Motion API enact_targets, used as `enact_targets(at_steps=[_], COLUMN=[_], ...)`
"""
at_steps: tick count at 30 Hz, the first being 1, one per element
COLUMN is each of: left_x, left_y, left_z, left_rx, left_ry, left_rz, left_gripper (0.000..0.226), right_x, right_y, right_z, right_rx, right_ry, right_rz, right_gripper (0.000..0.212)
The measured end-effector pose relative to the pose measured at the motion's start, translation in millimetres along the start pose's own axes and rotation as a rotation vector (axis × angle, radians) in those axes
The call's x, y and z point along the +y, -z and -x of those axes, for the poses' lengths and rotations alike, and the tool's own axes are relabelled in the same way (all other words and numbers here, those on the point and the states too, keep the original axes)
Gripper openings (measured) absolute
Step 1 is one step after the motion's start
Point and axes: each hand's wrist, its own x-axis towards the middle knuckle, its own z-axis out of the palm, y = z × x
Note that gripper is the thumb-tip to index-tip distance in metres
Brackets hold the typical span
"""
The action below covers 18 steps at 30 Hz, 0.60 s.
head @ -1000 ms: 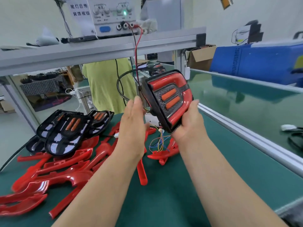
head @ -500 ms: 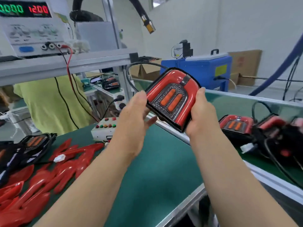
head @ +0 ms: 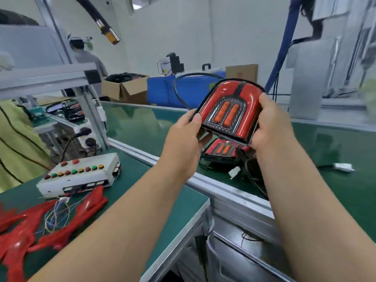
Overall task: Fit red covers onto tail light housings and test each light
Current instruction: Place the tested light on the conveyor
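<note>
Head view: both hands, left [head: 183,143] and right [head: 270,123], grip tail light [head: 227,110] between them.

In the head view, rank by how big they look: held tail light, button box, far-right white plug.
1. The held tail light and button box look about alike, too close to rank.
2. The white plug: smallest.

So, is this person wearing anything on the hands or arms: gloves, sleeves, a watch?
No. The left hand and right hand are bare, without gloves, and no rings show. The left forearm and right forearm are uncovered to the frame edge: no sleeves, watch or wristband.
</note>
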Motion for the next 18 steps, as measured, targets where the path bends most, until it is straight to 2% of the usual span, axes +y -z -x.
enact_targets(at_steps=[4,7,14,18], left_x=[-21.3,-37.5,-66.8,-77.2], left_y=[-15.0,-18.5,-12.3,-8.9], left_z=[-18.3,-35.3,-68.6,-72.9], left_rx=[0.034,0.096,0.270,0.312], left_ry=[0.096,0.158,0.260,0.299], left_rz=[0.088,0.149,0.071,0.013], left_gripper=[0.027,0.029,0.022,0.024], right_x=[-10.6,-8.5,17.2,24.1], right_y=[11.6,11.9,8.4,3.5], right_z=[-16.0,-34.8,-74.7,-87.4], right_rx=[0.039,0.066,0.181,0.225], right_ry=[0.036,0.044,0.031,0.066], right_rz=[0.063,0.165,0.337,0.429], right_gripper=[0.020,0.019,0.031,0.036])
